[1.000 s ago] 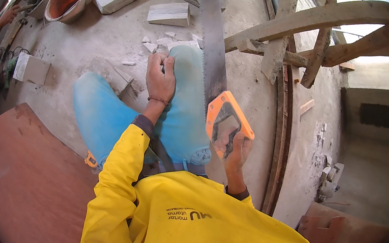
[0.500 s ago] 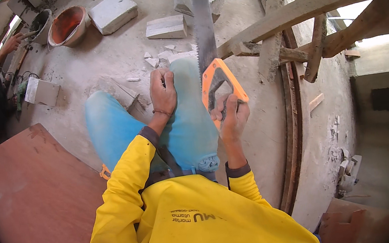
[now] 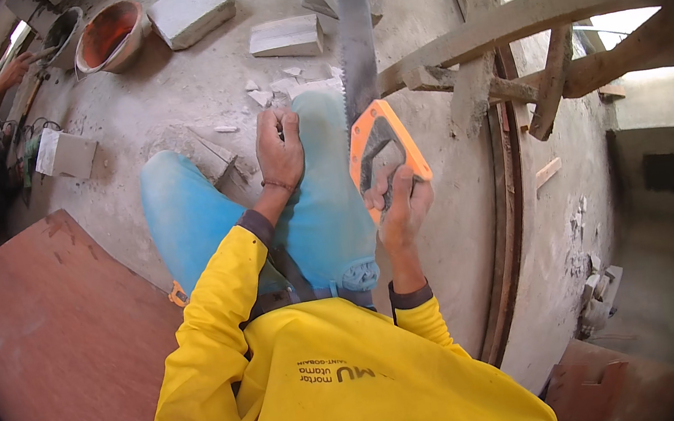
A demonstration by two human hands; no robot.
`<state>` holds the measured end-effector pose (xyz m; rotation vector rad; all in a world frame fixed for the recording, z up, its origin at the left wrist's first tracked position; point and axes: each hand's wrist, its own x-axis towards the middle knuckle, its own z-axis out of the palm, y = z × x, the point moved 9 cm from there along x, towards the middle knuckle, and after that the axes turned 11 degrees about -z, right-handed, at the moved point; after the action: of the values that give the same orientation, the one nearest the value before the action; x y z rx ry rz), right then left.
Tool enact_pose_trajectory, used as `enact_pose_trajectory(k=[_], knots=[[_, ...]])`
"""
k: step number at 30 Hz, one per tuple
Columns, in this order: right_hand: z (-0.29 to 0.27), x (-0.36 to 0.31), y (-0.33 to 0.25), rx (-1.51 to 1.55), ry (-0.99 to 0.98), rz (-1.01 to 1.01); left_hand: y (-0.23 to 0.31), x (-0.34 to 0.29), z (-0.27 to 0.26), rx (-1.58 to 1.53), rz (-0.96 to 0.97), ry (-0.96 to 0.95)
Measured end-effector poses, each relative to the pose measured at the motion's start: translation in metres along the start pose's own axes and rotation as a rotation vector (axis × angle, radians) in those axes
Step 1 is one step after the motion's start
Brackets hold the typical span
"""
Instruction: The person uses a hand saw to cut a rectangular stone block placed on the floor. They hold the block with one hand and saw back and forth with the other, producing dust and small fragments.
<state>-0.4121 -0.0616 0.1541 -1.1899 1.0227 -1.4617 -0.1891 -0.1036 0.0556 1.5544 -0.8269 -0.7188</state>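
Observation:
My right hand (image 3: 405, 210) is closed round the orange and black handle of a hand saw (image 3: 359, 67). The long toothed blade points away from me, over the floor past my right knee. My left hand (image 3: 280, 151) is a closed fist resting by my bent leg. A small dark bit shows between its thumb and fingers, too little of it to name. Broken pale pieces (image 3: 261, 98) lie just beyond the fist, and a larger pale chunk (image 3: 210, 155) lies between my legs.
Pale blocks (image 3: 192, 12) and a smaller block (image 3: 286, 38) lie ahead, beside an orange-lined bucket (image 3: 110, 40). Rough timber poles (image 3: 532, 10) cross at the right. A reddish-brown board (image 3: 63, 332) lies at left. Another person's hand (image 3: 16, 69) reaches to a dark bucket (image 3: 66, 40).
My left fist has risen slightly in the picture, and the view has shifted a little. The saw stays in my right hand in almost the same position.

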Motion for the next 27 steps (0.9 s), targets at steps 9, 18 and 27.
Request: enact_pose_trajectory(k=[9, 18, 27], knots=[[0.004, 0.008, 0.012, -0.047, -0.020, -0.082, 0.013, -0.006, -0.003, -0.018, 0.031, 0.028], [0.001, -0.005, 0.007, -0.016, 0.064, -0.082, 0.016, -0.008, -0.005, -0.026, -0.001, 0.043], [-0.001, -0.007, 0.009, 0.002, 0.029, -0.079, 0.011, -0.008, -0.005, -0.010, 0.009, 0.011]])
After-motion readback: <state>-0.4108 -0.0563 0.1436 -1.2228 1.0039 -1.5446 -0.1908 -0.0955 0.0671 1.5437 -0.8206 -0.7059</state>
